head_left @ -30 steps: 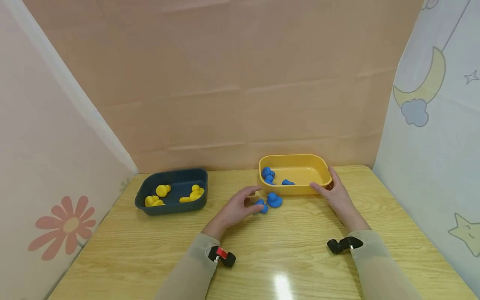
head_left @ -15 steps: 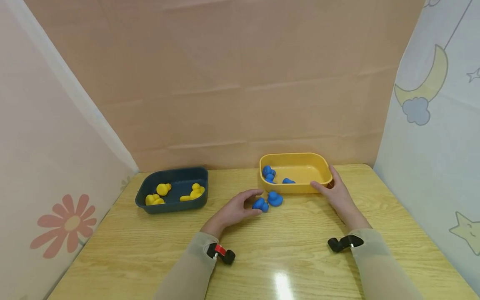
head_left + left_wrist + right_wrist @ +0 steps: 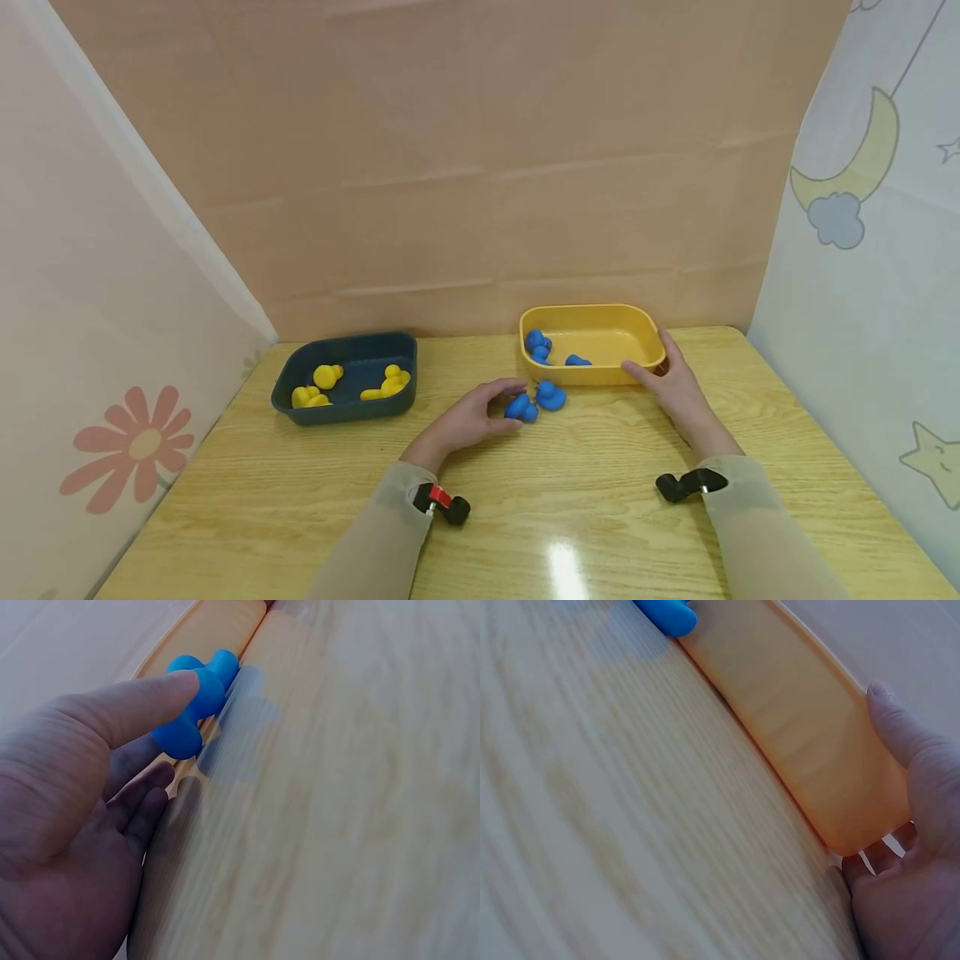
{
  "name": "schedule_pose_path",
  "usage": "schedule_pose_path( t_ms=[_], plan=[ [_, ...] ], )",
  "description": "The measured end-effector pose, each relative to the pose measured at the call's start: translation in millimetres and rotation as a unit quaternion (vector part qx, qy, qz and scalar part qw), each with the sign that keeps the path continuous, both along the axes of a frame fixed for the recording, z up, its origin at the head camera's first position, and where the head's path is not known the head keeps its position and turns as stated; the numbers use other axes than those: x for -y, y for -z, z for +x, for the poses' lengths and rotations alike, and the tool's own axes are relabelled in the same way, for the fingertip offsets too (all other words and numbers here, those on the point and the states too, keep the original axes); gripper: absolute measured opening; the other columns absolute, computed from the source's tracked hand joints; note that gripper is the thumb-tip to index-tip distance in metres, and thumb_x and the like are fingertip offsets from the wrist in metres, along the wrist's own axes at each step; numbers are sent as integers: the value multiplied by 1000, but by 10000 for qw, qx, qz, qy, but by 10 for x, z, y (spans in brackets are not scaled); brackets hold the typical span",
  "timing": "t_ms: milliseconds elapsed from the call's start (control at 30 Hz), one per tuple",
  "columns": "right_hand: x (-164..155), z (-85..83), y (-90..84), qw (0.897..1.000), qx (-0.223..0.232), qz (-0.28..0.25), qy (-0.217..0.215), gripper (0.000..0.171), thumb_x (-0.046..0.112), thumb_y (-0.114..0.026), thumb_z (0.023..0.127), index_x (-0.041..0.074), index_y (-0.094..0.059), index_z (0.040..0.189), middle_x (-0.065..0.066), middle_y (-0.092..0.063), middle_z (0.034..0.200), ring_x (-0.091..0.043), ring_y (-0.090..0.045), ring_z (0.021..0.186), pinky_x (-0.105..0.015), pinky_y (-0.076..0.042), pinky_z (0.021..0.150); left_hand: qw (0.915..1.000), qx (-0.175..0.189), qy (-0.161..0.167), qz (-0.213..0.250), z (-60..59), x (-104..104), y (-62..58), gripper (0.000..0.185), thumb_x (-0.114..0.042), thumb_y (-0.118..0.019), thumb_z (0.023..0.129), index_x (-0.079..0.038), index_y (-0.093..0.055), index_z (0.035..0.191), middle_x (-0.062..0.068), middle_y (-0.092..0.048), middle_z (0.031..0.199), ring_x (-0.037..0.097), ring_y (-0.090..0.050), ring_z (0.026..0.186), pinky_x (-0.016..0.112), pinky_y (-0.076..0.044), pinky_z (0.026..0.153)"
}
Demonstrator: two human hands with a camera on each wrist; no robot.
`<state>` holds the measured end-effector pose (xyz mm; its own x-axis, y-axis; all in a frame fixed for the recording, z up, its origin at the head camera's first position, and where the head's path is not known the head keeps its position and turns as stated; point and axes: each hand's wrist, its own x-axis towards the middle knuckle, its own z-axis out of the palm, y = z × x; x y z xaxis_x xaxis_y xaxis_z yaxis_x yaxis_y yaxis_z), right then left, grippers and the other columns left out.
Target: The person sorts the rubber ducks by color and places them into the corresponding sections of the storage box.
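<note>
My left hand (image 3: 468, 418) rests on the table around a small blue rubber duck (image 3: 521, 408), thumb and fingers apart on either side of it. In the left wrist view the thumb (image 3: 150, 705) overlaps the blue shapes. A second blue duck (image 3: 551, 396) sits just right of the first, in front of the yellow tray (image 3: 585, 377). Several blue ducks (image 3: 537, 343) lie inside that tray, mostly at its left end. My right hand (image 3: 678, 392) grips the tray's right front corner, thumb (image 3: 889, 716) at the rim and fingers round the end wall.
A dark blue-green tray (image 3: 341, 414) stands at the left with several yellow ducks (image 3: 327, 377) in it. Both trays are on the wooden table (image 3: 555, 500), near the back wall (image 3: 480, 183). Patterned side walls flank the table.
The left thumb has come slightly away from the nearer blue duck, which now shows more fully between thumb and fingers. The right hand keeps its grip; the view shifts slightly.
</note>
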<state>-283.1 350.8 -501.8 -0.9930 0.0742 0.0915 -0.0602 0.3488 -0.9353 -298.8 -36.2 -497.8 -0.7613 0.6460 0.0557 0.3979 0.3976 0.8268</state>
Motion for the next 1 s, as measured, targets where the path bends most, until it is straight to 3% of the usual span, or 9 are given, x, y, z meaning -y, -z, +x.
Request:
schedule_pose_path(
  t_ms=[400, 1000],
  plan=[
    [13, 3, -7, 10000, 2, -26, 31, 113, 47, -75, 106, 29, 12, 177, -18, -4, 184, -45, -20, 165, -64, -20, 131, 10000, 17, -94, -9, -3, 34, 12, 61, -24, -80, 105, -25, -58, 162, -14, -60, 155, 15, -53, 146, 43, -38, 127],
    [38, 46, -54, 10000, 45, 33, 80, 114, 45, -75, 106, 24, 11, 178, -20, -4, 184, -46, -19, 165, -65, -19, 131, 9991, 208, -324, 186, 27, 33, -2, 61, -28, -85, 101, -26, -62, 157, -13, -65, 141, 16, -58, 134, 44, -44, 122]
  ],
)
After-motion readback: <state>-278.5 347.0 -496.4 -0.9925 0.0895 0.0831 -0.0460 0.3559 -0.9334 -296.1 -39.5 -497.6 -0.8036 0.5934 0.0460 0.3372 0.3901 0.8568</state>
